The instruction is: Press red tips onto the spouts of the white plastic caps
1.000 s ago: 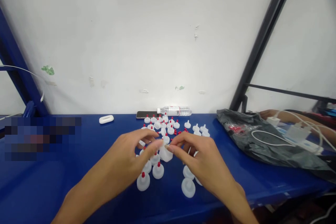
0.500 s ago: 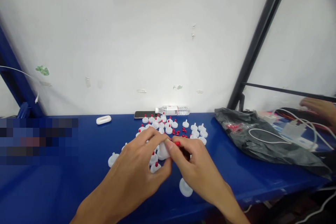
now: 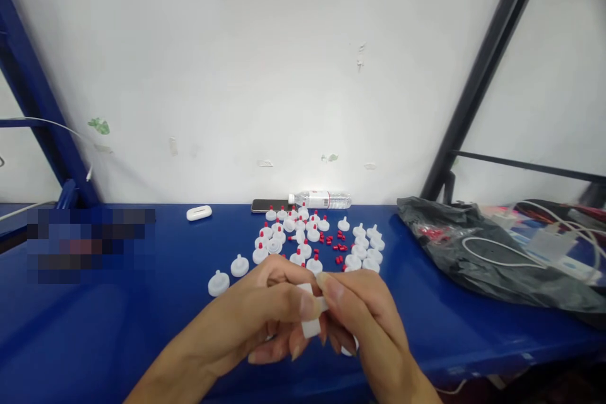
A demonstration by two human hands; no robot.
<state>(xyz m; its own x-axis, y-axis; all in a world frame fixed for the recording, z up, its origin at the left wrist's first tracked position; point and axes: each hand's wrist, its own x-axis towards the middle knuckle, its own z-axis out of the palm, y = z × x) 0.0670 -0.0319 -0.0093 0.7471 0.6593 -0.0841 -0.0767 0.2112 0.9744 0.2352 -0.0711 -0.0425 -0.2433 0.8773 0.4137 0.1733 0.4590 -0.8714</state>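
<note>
Between thumb and fingers, my left hand [image 3: 255, 306] grips a white plastic nozzle cap [image 3: 311, 328], its spout pointing right. The fingertips of my right hand [image 3: 372, 312] pinch the end of that spout, covering whatever is on it. Beyond the hands stand several white nozzle caps with red tips [image 3: 314, 265]. Small loose red tips [image 3: 339, 247] lie to their right. Bare-spouted white caps [image 3: 374, 257] are grouped farther right, and two more bare caps [image 3: 218, 284] sit at left. Another white cap [image 3: 350, 347] is partly hidden under my right hand.
Against the wall, a clear bottle [image 3: 326, 200] lies beside a dark phone [image 3: 271, 206]. A small white case [image 3: 199, 213] is on the blue table [image 3: 175, 265]. At right are a dark plastic bag [image 3: 497, 278], a bag of red pieces [image 3: 435, 231] and white cables.
Both hands have come lower and closer to me, and the held cap has turned so its spout points sideways. The view has shifted slightly. Another person's hand at far right has gone.
</note>
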